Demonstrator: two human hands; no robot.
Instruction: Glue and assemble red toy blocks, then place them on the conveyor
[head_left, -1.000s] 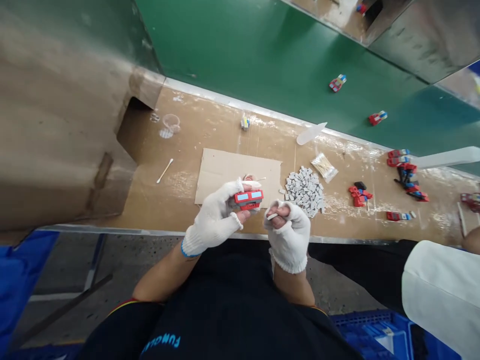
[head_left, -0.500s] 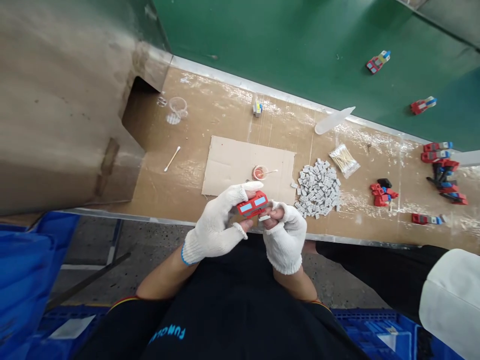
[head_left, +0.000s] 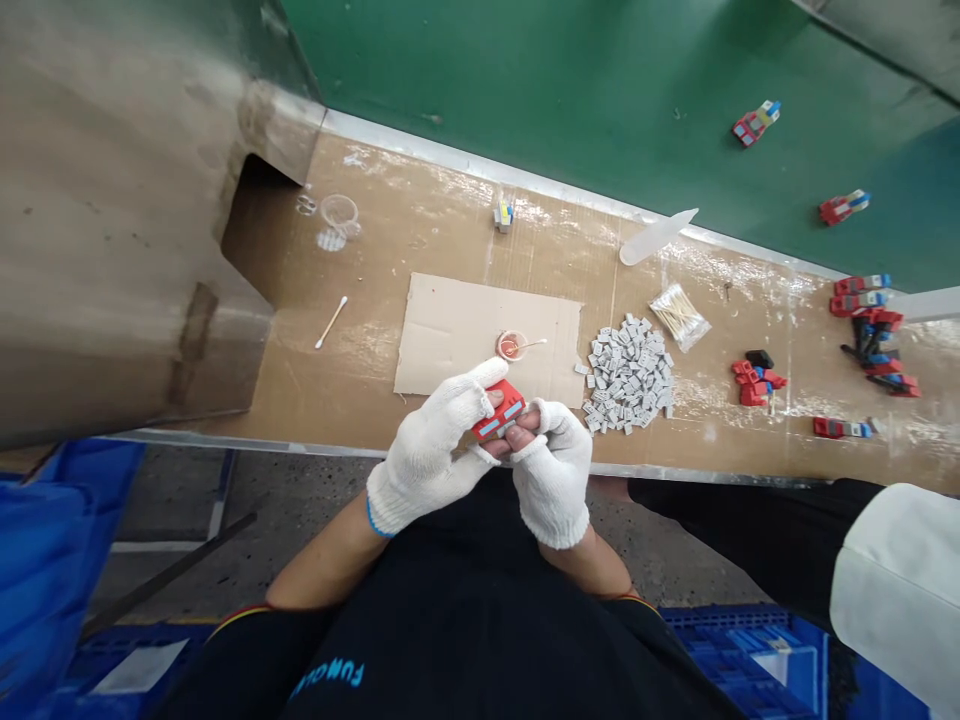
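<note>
In my gloved left hand (head_left: 442,435) is a red toy vehicle part (head_left: 501,408) with pale blue windows, gripped between thumb and fingers. My gloved right hand (head_left: 553,465) is closed in a pinch against the part's lower right edge. A small grey plastic piece is in that pinch, mostly hidden by the fingertips. Both hands are over the table's front edge. Just beyond them, a small cup of reddish stuff (head_left: 511,346) with a cotton swab in it stands on a cardboard sheet (head_left: 442,330). To the right lies a heap of small grey pieces (head_left: 628,375).
A bag of cotton swabs (head_left: 679,316) and a white pointed plastic bottle (head_left: 656,238) lie beyond the heap. Several red toy vehicles (head_left: 844,428) are at the right. A loose swab (head_left: 331,322) lies left, near a metal housing (head_left: 135,220). Someone's white sleeve (head_left: 900,590) shows at right.
My right fingertips have brought the grey piece up against the red part. The red part has been tilted, so its windows now face more downward. The view has shifted slightly.
</note>
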